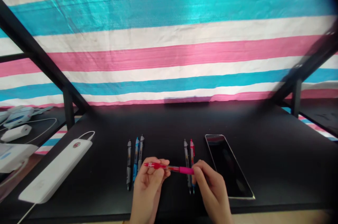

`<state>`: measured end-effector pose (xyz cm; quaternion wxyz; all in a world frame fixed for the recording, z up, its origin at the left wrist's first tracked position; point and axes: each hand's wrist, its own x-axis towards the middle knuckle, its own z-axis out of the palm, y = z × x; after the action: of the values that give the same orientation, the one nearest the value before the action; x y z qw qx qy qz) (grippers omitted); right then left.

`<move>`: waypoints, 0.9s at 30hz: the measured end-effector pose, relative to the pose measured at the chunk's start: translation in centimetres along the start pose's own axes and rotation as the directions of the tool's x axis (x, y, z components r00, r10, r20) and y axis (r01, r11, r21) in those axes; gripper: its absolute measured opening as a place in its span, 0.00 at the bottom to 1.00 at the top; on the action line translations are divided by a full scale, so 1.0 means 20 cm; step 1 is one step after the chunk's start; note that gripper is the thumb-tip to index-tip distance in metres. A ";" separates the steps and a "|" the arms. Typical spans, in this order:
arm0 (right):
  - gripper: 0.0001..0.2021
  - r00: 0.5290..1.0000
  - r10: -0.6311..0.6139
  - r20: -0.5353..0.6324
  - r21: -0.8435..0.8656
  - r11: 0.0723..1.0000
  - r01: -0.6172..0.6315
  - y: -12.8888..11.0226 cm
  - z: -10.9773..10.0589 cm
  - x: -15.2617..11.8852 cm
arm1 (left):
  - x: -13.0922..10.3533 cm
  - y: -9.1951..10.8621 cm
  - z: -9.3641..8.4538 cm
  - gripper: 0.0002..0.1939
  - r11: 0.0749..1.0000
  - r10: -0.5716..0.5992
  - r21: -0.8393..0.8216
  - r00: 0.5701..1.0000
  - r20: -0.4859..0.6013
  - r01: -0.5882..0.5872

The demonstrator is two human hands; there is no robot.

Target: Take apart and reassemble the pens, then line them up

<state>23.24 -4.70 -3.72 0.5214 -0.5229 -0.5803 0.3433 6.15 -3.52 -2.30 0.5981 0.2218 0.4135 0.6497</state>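
Note:
A red click pen with a pink grip point(173, 168) lies level between my two hands, above the black desk. My left hand point(151, 178) is closed around its clip end, thumb on the near side. The fingers of my right hand point(210, 183) pinch the tip end, so the point is hidden. Behind my left hand lie a black pen point(129, 166), a blue pen point(136, 157) and a grey pen point(141, 152), partly covered. By my right hand rest another grey pen point(187, 160) and a red-topped pen point(192, 150), whose lower part is partly hidden.
A smartphone point(228, 166) lies right of the pens. To the left is a long white power strip point(56, 169) with a cord. Black metal frame bars point(44, 55) rise on both sides, and a striped sheet point(171, 55) hangs behind the desk point(169, 122).

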 end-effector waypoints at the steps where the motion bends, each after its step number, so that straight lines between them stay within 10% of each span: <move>1: 0.19 1.000 -0.013 -0.002 -0.006 1.000 0.013 0.00 0.00 0.00 | 0.00 0.00 0.00 0.15 1.000 -0.005 -0.003 1.000 -0.006 0.005; 13: 0.13 0.990 0.104 -0.100 0.044 0.994 -0.100 -0.05 0.02 -0.02 | 0.01 0.01 0.03 0.20 0.998 -0.059 0.011 0.990 -0.127 0.061; 27: 0.12 0.987 -0.083 -0.138 0.117 0.988 0.099 0.02 0.02 -0.03 | 0.04 -0.01 0.02 0.21 0.999 -0.014 -0.033 0.981 -0.191 0.008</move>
<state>22.82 -5.22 -4.31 0.6053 -0.4842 -0.5455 0.3188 6.41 -2.74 -2.36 0.5626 0.1465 0.4600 0.6711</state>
